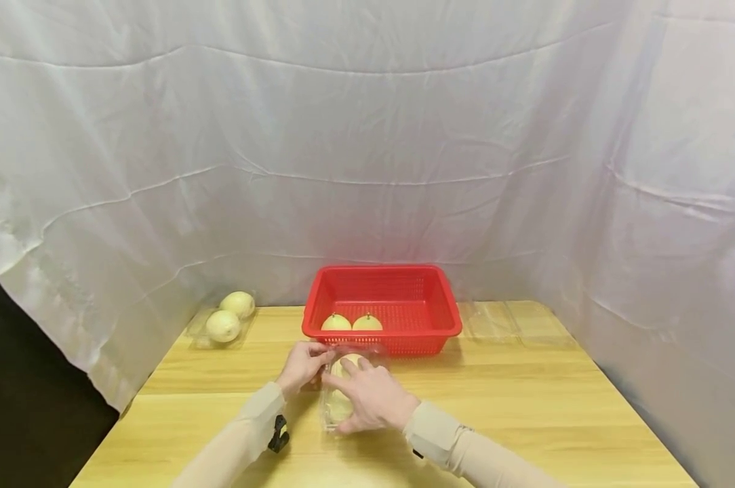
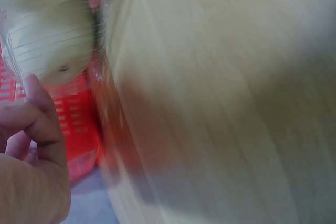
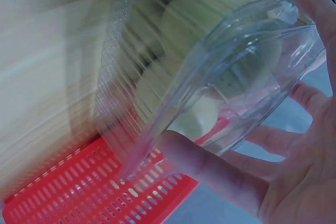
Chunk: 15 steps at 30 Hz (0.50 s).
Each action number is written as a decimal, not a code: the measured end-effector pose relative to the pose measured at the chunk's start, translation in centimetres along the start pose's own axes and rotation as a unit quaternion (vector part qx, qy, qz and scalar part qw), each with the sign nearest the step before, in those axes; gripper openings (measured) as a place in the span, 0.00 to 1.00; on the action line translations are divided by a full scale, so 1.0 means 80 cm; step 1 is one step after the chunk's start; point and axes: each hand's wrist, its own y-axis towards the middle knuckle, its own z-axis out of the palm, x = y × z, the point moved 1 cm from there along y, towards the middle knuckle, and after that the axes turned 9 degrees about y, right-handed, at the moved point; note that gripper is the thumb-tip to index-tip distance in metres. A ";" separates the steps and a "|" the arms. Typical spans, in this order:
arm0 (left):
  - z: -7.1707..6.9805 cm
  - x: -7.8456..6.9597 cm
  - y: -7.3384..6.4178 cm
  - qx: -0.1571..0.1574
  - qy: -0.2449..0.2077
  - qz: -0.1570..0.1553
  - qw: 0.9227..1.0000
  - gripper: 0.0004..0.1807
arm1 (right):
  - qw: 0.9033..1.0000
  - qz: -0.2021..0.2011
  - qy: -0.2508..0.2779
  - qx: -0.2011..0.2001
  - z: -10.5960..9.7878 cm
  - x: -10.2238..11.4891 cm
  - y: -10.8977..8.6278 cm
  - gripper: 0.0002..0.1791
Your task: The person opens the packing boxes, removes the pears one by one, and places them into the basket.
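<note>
A transparent plastic clamshell box (image 3: 247,40) stands lengthwise on the table in front of the red basket (image 1: 382,333), with pale yellow pears (image 1: 340,407) inside. My left hand (image 1: 303,366) pinches the box's far left edge between thumb and fingertips. Over the lid my right hand (image 1: 376,396) lies with spread fingers, hiding part of the box. In the right wrist view, its thumb (image 3: 205,163) touches one lid edge while the fingers reach across to the other side. The lid looks bowed there, its rim standing apart from the base.
Two more pears (image 1: 335,323) show inside the basket's near side. At the back left, two pears (image 1: 224,326) sit in another transparent box. Transparent plastic boxes (image 1: 492,322) lie at the back right. A pale cloth (image 1: 392,135) hangs behind the table (image 1: 526,413).
</note>
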 end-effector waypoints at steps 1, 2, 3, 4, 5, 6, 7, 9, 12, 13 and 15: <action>-0.001 0.001 -0.001 0.008 -0.002 0.000 1.000 0.09 | 1.000 -0.001 0.003 -0.001 0.001 0.001 -0.001 0.46; -0.003 0.002 -0.003 0.017 -0.002 0.000 1.000 0.09 | 1.000 -0.002 0.004 -0.003 0.001 0.002 -0.001 0.46; -0.005 0.004 -0.004 0.029 -0.002 0.001 1.000 0.10 | 1.000 -0.003 0.007 -0.004 0.001 0.004 -0.003 0.45; -0.007 0.004 -0.006 0.044 0.000 0.005 0.999 0.11 | 1.000 -0.005 0.012 -0.006 0.001 0.004 -0.004 0.45; -0.010 0.004 -0.008 0.060 0.006 0.013 0.998 0.12 | 1.000 -0.004 0.021 -0.009 0.001 0.004 -0.005 0.45; -0.012 0.004 -0.011 0.079 0.008 0.016 0.997 0.13 | 0.999 -0.001 0.033 -0.012 0.001 0.004 -0.005 0.45; -0.016 0.003 -0.012 0.099 0.009 0.019 0.995 0.15 | 0.999 0.003 0.045 -0.015 0.000 0.002 -0.006 0.46; -0.021 0.001 -0.016 0.134 0.015 0.029 0.990 0.20 | 0.997 0.009 0.072 -0.021 -0.003 -0.001 -0.010 0.48; -0.028 -0.002 -0.018 0.160 0.028 0.032 0.986 0.25 | 0.993 0.017 0.115 -0.031 -0.007 -0.007 -0.017 0.49; -0.030 -0.003 -0.017 0.163 0.032 0.034 0.986 0.26 | 0.991 0.018 0.126 -0.036 -0.008 -0.009 -0.020 0.49; -0.031 -0.005 -0.017 0.161 0.040 0.038 0.985 0.26 | 0.988 0.018 0.148 -0.047 -0.010 -0.012 -0.025 0.48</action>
